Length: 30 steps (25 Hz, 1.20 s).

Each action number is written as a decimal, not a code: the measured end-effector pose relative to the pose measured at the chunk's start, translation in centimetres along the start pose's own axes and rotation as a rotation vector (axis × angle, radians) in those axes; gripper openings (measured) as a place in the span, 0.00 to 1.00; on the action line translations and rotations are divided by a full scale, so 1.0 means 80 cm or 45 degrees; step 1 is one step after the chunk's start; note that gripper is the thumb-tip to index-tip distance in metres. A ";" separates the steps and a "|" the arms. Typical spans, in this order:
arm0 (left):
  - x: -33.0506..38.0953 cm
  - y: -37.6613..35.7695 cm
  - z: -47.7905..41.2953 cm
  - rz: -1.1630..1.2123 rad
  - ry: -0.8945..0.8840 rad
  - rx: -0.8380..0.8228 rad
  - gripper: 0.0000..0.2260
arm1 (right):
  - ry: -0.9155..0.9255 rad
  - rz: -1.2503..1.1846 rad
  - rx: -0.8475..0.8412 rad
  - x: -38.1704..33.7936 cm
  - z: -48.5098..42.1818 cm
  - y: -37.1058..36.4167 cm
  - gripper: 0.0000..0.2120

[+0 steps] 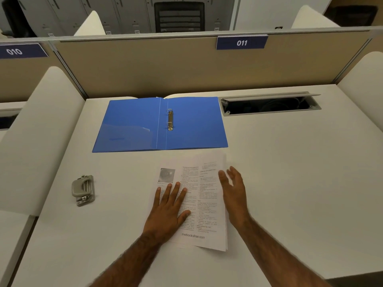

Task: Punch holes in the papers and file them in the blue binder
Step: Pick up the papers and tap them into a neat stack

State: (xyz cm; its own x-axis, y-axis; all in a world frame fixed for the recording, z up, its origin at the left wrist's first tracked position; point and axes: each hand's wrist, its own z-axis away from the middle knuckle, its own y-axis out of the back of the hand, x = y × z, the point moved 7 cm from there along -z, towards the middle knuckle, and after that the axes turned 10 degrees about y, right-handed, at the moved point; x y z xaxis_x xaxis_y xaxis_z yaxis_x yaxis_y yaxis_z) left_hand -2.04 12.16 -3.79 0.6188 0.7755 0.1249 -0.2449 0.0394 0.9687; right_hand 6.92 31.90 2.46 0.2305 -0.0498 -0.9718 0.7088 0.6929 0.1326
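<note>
- White desk: fills the lower frame.
- Blue binder: centre frame, lying open and flat, ring clip beside its spine.
- Printed papers: lower centre, just below the binder, sheets slightly fanned.
- Grey hole punch: left of centre, well apart from the papers.
- Cable hatch: upper right, set into the desk, lid raised.

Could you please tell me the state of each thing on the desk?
blue binder: open flat, empty
papers: stacked, unfiled
hole punch: on the desk, untouched
cable hatch: lid open
left hand: flat on the papers
right hand: open, at the papers' right edge
</note>
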 end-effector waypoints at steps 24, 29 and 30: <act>-0.058 0.020 0.010 0.098 0.051 -0.038 0.32 | -0.086 0.102 -0.210 0.037 0.018 -0.083 0.07; -0.052 0.008 0.005 0.048 0.035 -0.035 0.35 | -0.069 0.060 -0.297 0.030 0.006 -0.080 0.16; -0.051 0.007 0.005 0.053 0.041 -0.035 0.34 | -0.059 0.005 -0.366 0.026 0.000 -0.081 0.15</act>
State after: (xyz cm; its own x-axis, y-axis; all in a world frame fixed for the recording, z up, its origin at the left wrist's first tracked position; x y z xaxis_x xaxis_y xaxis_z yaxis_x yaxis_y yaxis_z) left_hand -4.44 8.76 -3.66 0.5837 0.7965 0.1580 -0.2907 0.0233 0.9565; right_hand 2.79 27.31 -0.45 0.2675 -0.0749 -0.9607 0.4916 0.8681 0.0691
